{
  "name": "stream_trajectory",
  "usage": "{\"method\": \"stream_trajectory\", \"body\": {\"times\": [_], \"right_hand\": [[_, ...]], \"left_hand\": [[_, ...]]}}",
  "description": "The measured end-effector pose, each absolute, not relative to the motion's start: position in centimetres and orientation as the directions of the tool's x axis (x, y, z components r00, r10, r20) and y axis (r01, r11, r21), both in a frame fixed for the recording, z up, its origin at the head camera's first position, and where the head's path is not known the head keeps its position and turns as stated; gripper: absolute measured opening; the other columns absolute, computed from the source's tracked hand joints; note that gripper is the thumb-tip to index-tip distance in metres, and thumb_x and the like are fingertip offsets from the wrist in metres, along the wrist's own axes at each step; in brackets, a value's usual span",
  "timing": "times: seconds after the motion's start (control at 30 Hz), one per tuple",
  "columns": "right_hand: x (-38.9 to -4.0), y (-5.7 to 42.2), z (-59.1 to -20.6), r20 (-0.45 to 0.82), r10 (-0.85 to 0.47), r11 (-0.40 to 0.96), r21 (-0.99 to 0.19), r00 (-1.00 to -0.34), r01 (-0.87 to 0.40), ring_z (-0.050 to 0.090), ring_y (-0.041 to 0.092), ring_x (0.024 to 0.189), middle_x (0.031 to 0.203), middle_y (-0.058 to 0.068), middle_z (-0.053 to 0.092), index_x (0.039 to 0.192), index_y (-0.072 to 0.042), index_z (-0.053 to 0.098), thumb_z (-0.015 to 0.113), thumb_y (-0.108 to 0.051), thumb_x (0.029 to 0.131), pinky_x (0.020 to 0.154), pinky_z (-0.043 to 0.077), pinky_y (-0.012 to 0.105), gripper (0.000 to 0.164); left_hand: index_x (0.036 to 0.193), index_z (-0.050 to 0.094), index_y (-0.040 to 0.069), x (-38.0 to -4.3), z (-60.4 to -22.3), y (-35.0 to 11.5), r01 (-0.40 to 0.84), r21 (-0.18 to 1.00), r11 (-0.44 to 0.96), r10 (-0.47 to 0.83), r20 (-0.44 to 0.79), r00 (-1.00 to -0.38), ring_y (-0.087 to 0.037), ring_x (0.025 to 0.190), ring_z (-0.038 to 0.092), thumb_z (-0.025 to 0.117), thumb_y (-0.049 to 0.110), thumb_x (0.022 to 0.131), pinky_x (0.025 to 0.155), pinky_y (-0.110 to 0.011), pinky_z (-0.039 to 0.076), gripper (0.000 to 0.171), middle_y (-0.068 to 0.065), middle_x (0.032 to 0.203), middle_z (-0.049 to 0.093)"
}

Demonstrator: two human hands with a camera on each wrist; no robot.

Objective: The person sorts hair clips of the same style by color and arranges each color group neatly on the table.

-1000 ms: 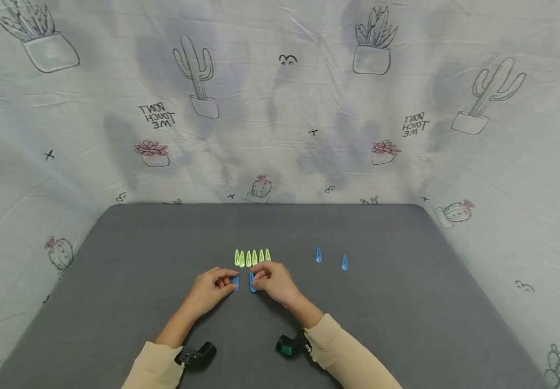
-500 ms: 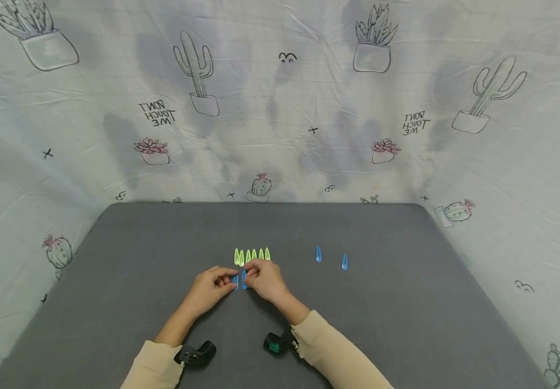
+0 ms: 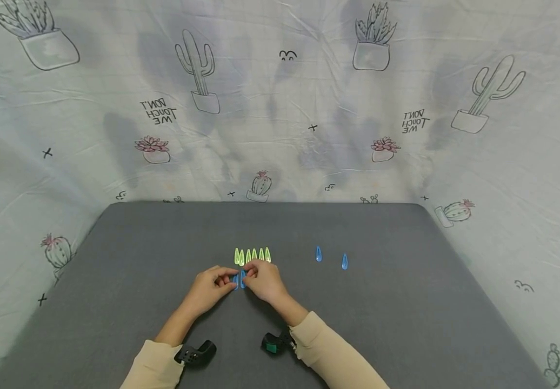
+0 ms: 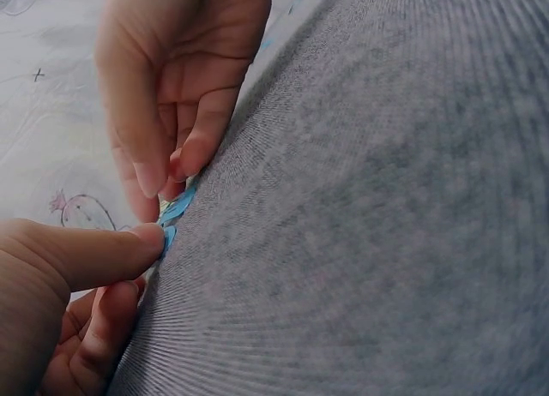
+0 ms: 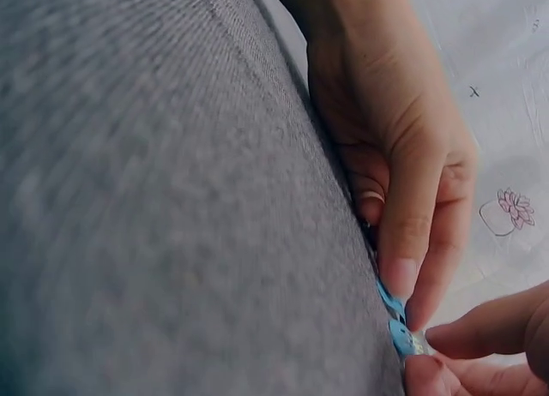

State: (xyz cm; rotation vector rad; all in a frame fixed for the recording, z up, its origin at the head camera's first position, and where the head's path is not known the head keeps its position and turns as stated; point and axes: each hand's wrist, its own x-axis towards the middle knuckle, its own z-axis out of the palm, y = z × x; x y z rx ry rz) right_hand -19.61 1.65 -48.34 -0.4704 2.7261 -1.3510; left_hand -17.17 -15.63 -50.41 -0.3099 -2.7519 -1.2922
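Two blue snap hair clips lie side by side on the grey table in the head view, one just below the other's left. My left hand point(image 3: 208, 290) pinches the left blue clip point(image 3: 235, 282) between thumb and index finger. On the right one point(image 3: 243, 279), my right hand point(image 3: 267, 283) has its thumb and index finger at either end. The left wrist view shows both fingertips close together at the blue clips point(image 4: 177, 206). Just beyond the hands runs a row of several yellow-green hair clips point(image 3: 248, 256), the right part of it partly covered by my right hand.
Farther right on the grey table point(image 3: 406, 302) lie two more blue hair clips, a nearer-middle one point(image 3: 318, 254) and an outer one point(image 3: 345, 261). A white cloth point(image 3: 280, 108) printed with cacti hangs behind and beside the table. Black cameras point(image 3: 197, 354) sit at both wrists.
My right hand has moved left with its blue clip, bringing it close beside the one at my left hand. The left hand has stayed in place.
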Motion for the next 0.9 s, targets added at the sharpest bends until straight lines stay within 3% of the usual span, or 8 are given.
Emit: {"method": "stream_trajectory", "body": {"times": [0.33, 0.6, 0.9], "right_hand": [[-20.1, 4.8, -48.0, 0.077, -0.334, 0.465, -0.854, -0.939, -0.235, 0.067, 0.016, 0.084, 0.094, 0.007, 0.069, 0.106, -0.003, 0.067, 0.067, -0.007, 0.084, 0.070, 0.052, 0.025, 0.023], [-20.7, 9.0, -47.7, 0.099, -0.326, 0.366, -0.904, -0.940, -0.222, 0.065, 0.028, 0.100, 0.108, 0.015, 0.066, 0.115, 0.002, 0.063, 0.065, -0.004, 0.086, 0.082, 0.052, 0.034, 0.029], [-21.2, 14.1, -47.8, 0.117, -0.268, 0.305, -0.931, -0.956, -0.200, 0.062, 0.031, 0.107, 0.115, 0.021, 0.064, 0.120, 0.003, 0.060, 0.065, -0.006, 0.088, 0.087, 0.051, 0.033, 0.033]], "left_hand": [[0.100, 0.073, 0.009, -17.2, -50.2, -15.4, 0.217, 0.753, 0.621, 0.134, 0.171, -0.976, -0.003, 0.062, 0.048, 0.076, 0.011, 0.078, 0.058, -0.021, 0.041, 0.022, 0.005, 0.073, 0.054], [0.103, 0.072, 0.009, -17.0, -50.1, -15.5, 0.239, 0.738, 0.632, 0.151, 0.185, -0.971, -0.003, 0.063, 0.048, 0.076, 0.011, 0.079, 0.059, -0.022, 0.042, 0.024, 0.005, 0.074, 0.054], [0.103, 0.072, 0.008, -17.1, -50.1, -15.5, 0.246, 0.736, 0.630, 0.153, 0.193, -0.969, -0.002, 0.063, 0.047, 0.075, 0.011, 0.079, 0.059, -0.022, 0.042, 0.024, 0.006, 0.074, 0.054]]}}
